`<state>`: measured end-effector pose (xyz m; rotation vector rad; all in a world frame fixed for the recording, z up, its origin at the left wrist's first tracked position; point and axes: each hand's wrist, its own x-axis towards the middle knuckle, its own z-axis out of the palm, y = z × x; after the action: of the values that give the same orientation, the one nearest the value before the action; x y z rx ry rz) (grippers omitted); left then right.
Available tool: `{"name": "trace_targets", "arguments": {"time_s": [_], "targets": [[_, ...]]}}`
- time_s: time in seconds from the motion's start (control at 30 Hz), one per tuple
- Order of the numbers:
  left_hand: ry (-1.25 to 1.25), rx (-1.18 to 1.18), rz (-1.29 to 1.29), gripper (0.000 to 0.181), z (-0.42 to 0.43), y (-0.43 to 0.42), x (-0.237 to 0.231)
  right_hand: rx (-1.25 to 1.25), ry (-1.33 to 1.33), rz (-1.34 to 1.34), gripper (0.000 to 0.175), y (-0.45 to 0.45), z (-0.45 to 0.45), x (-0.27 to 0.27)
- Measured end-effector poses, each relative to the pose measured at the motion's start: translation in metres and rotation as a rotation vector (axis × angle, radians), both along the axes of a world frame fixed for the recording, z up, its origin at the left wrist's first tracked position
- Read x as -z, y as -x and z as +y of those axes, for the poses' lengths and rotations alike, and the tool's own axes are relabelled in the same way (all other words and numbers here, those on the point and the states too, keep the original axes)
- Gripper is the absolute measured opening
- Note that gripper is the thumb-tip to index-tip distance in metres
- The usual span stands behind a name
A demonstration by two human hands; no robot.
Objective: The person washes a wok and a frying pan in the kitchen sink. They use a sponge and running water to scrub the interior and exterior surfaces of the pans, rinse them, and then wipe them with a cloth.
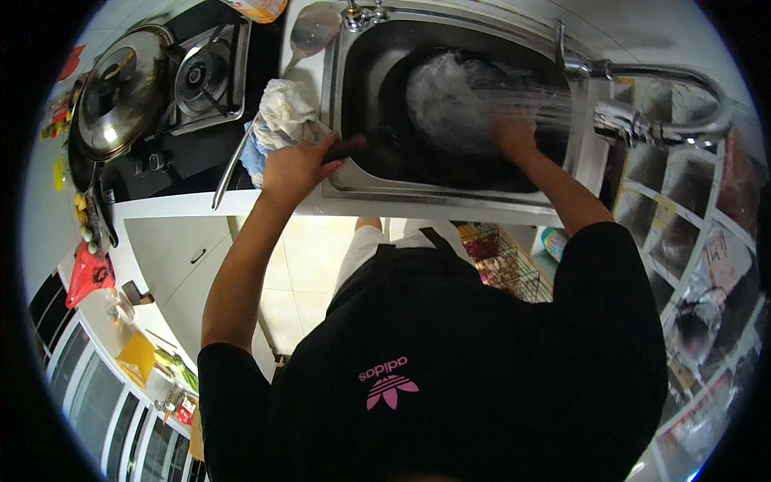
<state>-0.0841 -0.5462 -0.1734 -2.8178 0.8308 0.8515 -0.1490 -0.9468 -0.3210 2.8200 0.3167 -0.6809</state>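
Note:
My left hand (295,169) grips the dark handle (351,146) of a black pan at the left rim of the sink. The black pan (394,129) sits inside the stainless steel sink (328,175). White, frothy water (443,99) swirls in it. A chrome faucet (653,123) on the right sends a wide spray leftward over the pan. My right hand (513,132) is in this spray at the pan's right side. Motion blur and water hide its fingers, so whether it holds anything cannot be seen.
Left of the sink lie crumpled cloths (286,111), a metal-handled utensil (232,169) and a slotted ladle (314,30). A lidded wok (123,93) stands on the gas stove (202,75). Shelving (680,211) rises at right; a wire basket (524,277) sits below the counter.

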Motion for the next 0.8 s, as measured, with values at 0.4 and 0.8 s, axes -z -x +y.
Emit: {"name": "trace_targets", "arguments": {"time_s": [0.4,0.8], "targets": [[0.125,-0.018,-0.067,0.046,-0.001,0.004,0.004,0.323,-0.746,0.434,0.041,0.031,0.112,-0.068],[-0.003,-0.035,-0.051,0.057,-0.009,0.000,0.014,0.102,-0.816,0.166,0.036,0.009,0.120,0.005]]}}
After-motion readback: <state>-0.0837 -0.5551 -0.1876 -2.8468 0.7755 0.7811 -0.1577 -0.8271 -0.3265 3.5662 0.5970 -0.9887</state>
